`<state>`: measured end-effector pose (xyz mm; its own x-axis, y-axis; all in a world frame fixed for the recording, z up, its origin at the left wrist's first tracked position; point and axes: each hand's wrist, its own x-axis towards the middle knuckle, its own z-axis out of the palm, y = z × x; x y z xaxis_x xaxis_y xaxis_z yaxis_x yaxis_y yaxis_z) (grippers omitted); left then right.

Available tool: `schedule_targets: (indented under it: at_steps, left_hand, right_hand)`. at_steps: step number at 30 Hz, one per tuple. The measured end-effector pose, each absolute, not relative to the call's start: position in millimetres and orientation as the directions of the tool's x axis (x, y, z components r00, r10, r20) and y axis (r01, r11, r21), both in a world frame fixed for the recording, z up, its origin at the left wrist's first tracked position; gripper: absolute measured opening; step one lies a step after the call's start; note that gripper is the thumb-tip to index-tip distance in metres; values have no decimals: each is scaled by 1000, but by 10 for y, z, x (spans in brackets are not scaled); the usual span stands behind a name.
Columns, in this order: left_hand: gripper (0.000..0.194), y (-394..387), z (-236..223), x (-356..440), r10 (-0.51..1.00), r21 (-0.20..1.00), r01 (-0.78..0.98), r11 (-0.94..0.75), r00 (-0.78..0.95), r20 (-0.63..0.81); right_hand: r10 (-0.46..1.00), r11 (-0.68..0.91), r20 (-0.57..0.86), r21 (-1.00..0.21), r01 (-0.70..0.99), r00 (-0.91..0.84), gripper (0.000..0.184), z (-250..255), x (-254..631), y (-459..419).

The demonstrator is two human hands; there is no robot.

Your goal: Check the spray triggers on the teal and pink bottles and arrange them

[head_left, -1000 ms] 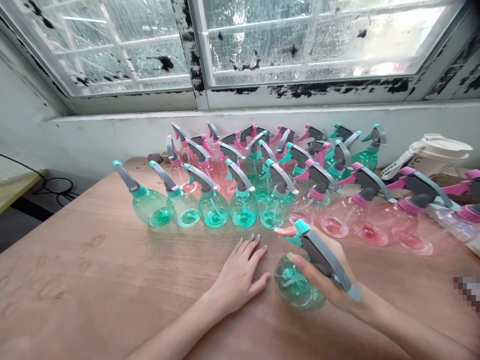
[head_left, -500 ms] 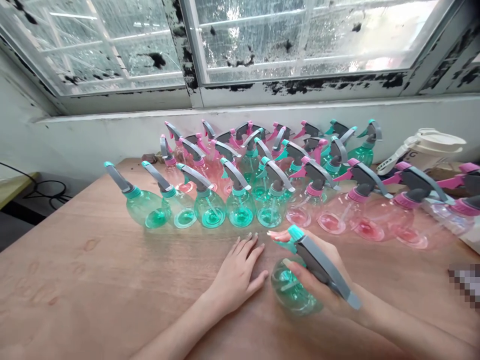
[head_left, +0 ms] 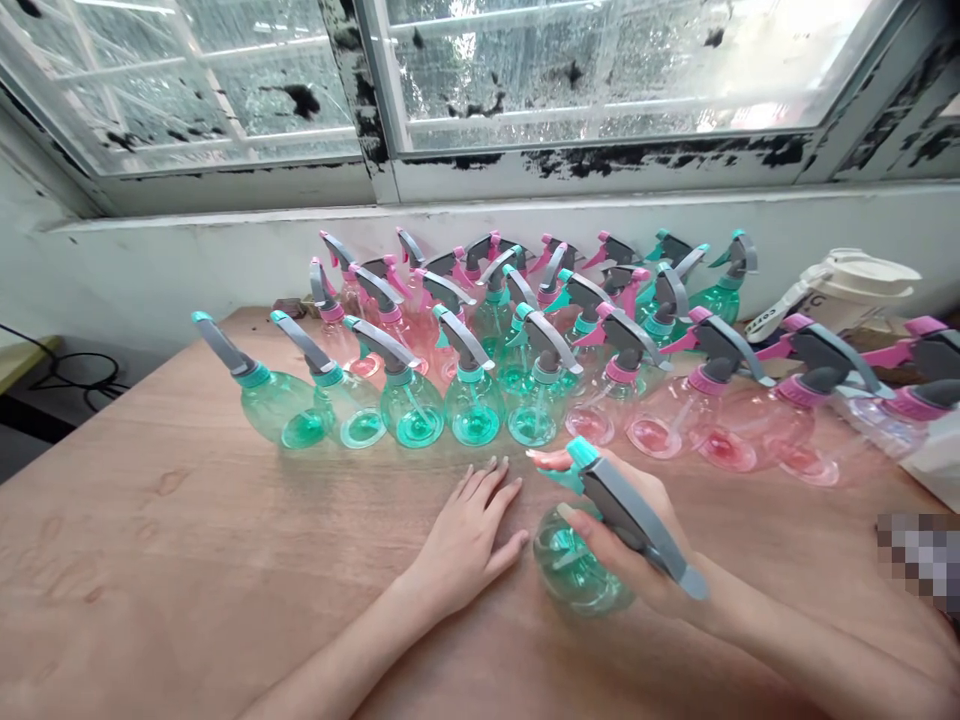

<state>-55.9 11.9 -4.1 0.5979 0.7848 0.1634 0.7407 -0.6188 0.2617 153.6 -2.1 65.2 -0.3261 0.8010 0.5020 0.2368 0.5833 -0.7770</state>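
Observation:
My right hand (head_left: 626,545) is wrapped round a teal spray bottle (head_left: 574,570) with a grey trigger head, its round body resting on the wooden table (head_left: 187,560); the forefinger reaches past the teal nozzle. My left hand (head_left: 465,535) lies flat on the table just left of that bottle, fingers stretched out, holding nothing. Beyond both hands stands a front row of teal spray bottles (head_left: 409,405) on the left and pink spray bottles (head_left: 712,435) on the right.
Several more teal and pink bottles crowd behind the front row up to the white wall under the window (head_left: 585,70). A white lidded container (head_left: 847,285) lies at the far right. Cables (head_left: 75,375) lie on the floor beyond the left edge.
Both hands keep their hold and place; only the view has shifted slightly, so everything sits a little lower left in the picture.

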Motion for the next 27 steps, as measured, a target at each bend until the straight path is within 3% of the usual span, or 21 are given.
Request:
schedule_targets:
  at_steps: [15, 27]
  left_hand:
    - [44, 127, -61, -555, 783, 279, 732, -621, 593, 188]
    - [47, 124, -68, -561, 789, 274, 741, -614, 589, 175]
  right_hand:
    - [777, 621, 542, -741, 254, -320, 28, 700, 1534, -13]
    - [803, 585, 495, -759, 285, -332, 1, 727, 1535, -4]
